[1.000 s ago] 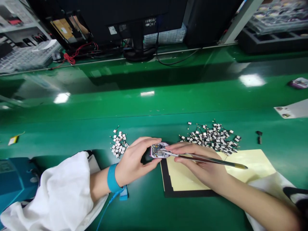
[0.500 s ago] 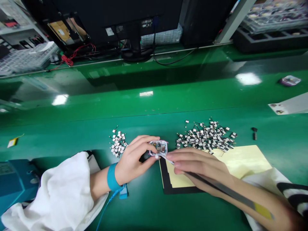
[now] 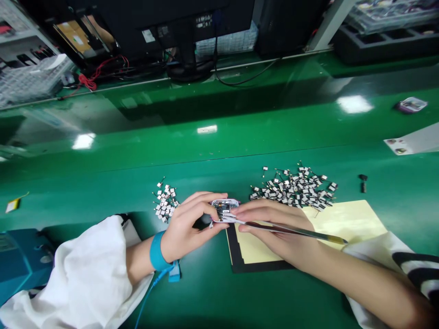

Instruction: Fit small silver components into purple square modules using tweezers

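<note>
My left hand (image 3: pixel 187 224), with a blue wrist strap (image 3: pixel 158 251), grips a small rounded electronic device (image 3: pixel 227 205) by its edges. Its casing is pale and a circuit board shows inside. In my right hand (image 3: pixel 279 219) is a pair of tweezers (image 3: pixel 302 232), its tips at the lower edge of the device. Whether the tips pinch anything is too small to make out. Beside my left hand lies a small pile of white parts with short dark leads (image 3: pixel 166 202). A larger pile of the same parts (image 3: pixel 297 187) spreads beyond my right hand.
A yellow sheet (image 3: pixel 346 224) on a black board (image 3: pixel 236 256) lies under my right hand. A similar device (image 3: pixel 411 105), a white bracket (image 3: pixel 414 139) and a small black piece (image 3: pixel 363 183) are to the right. A monitor (image 3: pixel 188 59) stands behind; a yellow battery-like part (image 3: pixel 13 204) lies left.
The tweezers have swung from a steep slant to a flatter angle, and my right hand has turned with them. My left hand still holds the device. The whole view has shifted slightly.
</note>
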